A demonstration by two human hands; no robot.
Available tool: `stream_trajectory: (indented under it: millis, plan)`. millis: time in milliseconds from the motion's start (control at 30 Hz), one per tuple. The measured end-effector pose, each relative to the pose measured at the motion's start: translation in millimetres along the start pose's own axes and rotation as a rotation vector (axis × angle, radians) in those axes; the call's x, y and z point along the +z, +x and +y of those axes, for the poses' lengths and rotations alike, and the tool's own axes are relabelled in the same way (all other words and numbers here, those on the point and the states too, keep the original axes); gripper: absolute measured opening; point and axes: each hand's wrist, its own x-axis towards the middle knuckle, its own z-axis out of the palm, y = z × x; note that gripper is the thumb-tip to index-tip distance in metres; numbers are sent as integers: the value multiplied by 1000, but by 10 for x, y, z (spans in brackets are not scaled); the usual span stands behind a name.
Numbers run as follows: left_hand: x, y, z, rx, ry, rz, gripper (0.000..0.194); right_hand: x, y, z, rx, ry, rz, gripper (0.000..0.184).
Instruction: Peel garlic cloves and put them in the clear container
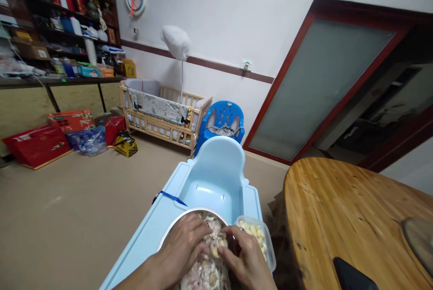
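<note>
A round metal bowl (169, 231) sits on the light-blue tray of a child's high chair (142, 231), filled with garlic cloves and papery garlic skins (206, 276). Over it, my left hand (184, 240) has its fingers curled, thumb and fingertips at a garlic clove (215, 250). From the other side my right hand (248, 254) pinches at the same clove with thumb and forefinger. Close by the right hand stands a clear plastic container (270, 254) holding peeled, pale cloves (253, 231). Parts of the bowl are hidden under both hands.
To the right is a wooden table (324, 204) with a black phone-like object (352, 274) on it. Behind the chair are a blue child seat (223, 118) and a wooden crib (158, 123). Red bags (40, 145) lie on the floor at left, below crowded shelves.
</note>
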Motion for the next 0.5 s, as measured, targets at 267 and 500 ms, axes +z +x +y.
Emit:
stream_trajectory:
  millis: [267, 500]
  plan:
    - [32, 8, -4, -125, -42, -69, 40, 166, 146, 38, 2, 229, -6, 20]
    - [36, 25, -30, -316, -130, -111, 62, 271, 168, 60, -43, 258, -31, 24]
